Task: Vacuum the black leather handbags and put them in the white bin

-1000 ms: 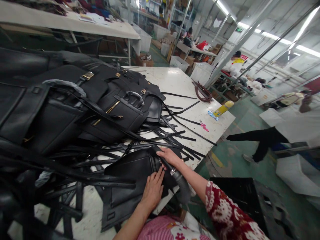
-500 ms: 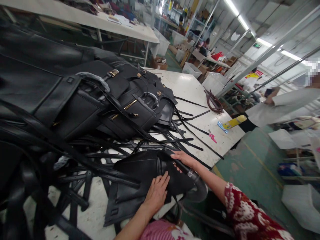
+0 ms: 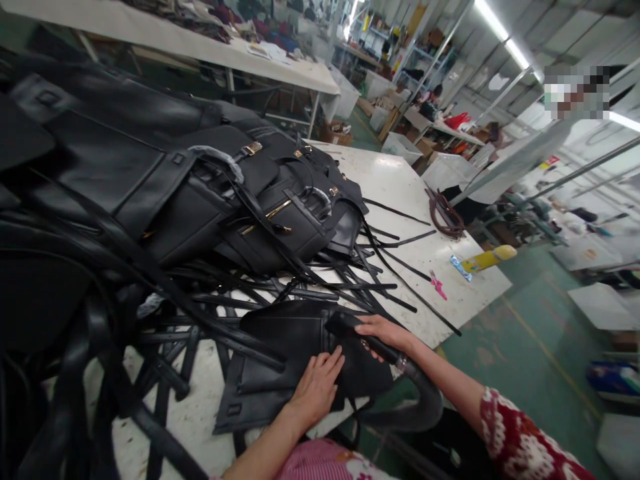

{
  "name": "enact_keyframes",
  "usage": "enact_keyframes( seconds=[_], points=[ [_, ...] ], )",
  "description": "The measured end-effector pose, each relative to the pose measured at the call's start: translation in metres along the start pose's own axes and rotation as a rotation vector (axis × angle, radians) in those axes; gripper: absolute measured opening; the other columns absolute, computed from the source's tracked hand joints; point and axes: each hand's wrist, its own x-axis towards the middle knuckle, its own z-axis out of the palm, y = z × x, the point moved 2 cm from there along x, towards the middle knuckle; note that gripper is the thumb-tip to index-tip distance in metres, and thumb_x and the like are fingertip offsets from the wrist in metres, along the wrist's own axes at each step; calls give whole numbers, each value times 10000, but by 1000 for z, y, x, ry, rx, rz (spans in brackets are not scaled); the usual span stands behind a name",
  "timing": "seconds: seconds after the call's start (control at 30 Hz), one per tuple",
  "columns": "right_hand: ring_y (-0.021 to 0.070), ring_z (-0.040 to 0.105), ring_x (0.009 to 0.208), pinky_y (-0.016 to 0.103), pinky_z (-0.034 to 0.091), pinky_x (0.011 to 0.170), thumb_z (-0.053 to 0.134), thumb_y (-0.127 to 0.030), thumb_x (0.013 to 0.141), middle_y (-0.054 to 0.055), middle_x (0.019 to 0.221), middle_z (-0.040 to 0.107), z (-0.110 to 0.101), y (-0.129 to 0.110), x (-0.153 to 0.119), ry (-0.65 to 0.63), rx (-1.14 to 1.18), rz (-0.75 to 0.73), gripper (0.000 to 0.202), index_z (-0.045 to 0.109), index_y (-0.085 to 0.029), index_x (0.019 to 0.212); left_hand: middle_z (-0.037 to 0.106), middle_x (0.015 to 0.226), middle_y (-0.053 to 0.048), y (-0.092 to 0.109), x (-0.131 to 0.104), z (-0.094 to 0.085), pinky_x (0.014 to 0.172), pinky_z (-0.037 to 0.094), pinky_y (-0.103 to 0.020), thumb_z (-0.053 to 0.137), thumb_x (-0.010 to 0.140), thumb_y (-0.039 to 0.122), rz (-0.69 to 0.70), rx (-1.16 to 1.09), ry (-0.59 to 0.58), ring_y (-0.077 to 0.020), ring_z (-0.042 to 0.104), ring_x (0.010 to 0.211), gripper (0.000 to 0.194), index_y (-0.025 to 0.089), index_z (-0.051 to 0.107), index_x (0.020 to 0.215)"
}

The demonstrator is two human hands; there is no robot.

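A black leather bag piece (image 3: 280,340) lies flat at the front edge of the table. My left hand (image 3: 319,385) rests on it with the palm down and fingers stretched out. To its right, my right hand (image 3: 384,335) is wrapped round a black hose nozzle (image 3: 389,352), whose dark tip lies over the leather beside a raised seam. A curved grey hose (image 3: 431,400) runs from the nozzle down past the table edge. Whether the tip touches the leather I cannot tell.
A large heap of black leather bags (image 3: 200,180) with long straps (image 3: 255,350) covers the left. Towards the far right corner lie pink scissors (image 3: 438,285), a yellow can (image 3: 493,259) and a coil of brown straps (image 3: 444,215). Another person in white (image 3: 520,160) stands beyond.
The view has shifted, so the heap and table appear farther right. Both hands keep their places on the bag piece and nozzle. The person in white has moved farther back.
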Motion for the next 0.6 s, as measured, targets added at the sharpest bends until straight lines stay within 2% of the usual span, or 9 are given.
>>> enact_keyframes(
  seconds=[0.1,0.2,0.3,0.43,0.53,0.6],
  points=[
    [123,521,383,180,378,329,525,-418,779,-11,572,539,5,0,3,-27,-39,-22,490,441,-201,1211,176,1452,27,2,-2,0,1013,249,-446,468,677,97,-7,-10,-1,-222,276,1200,722,270,238,1339],
    [117,500,382,193,381,342,495,-414,791,-27,567,523,21,-9,16,-9,-65,-101,519,392,-212,1257,175,1452,26,5,-3,-2,1015,246,-447,480,682,118,-31,-14,6,-224,284,1197,713,276,242,1335],
    [101,472,404,207,402,398,486,-391,796,-48,560,502,46,-22,19,7,-93,-206,511,393,-226,1270,242,1429,15,9,0,-3,1016,244,-447,482,707,153,-42,-23,9,-227,298,1194,682,281,242,1333],
    [106,531,572,207,449,555,583,-327,731,-29,691,568,90,-40,24,-34,-154,-303,434,531,-228,1151,358,1363,-43,13,4,0,1030,217,-462,486,741,235,-23,-47,48,-251,273,1236,612,245,281,1317],
    [106,514,441,217,441,438,534,-348,760,-33,597,530,119,-51,45,-68,-197,-270,430,503,-223,1170,376,1350,-71,15,4,1,1035,224,-437,423,781,218,-10,-65,112,-233,299,1236,540,216,302,1307],
    [112,497,372,216,420,360,503,-371,776,-37,561,506,131,-57,61,-80,-215,-242,453,465,-221,1202,402,1334,-66,18,4,0,1027,246,-418,369,809,203,-4,-65,130,-220,327,1222,468,221,350,1277]
  ],
)
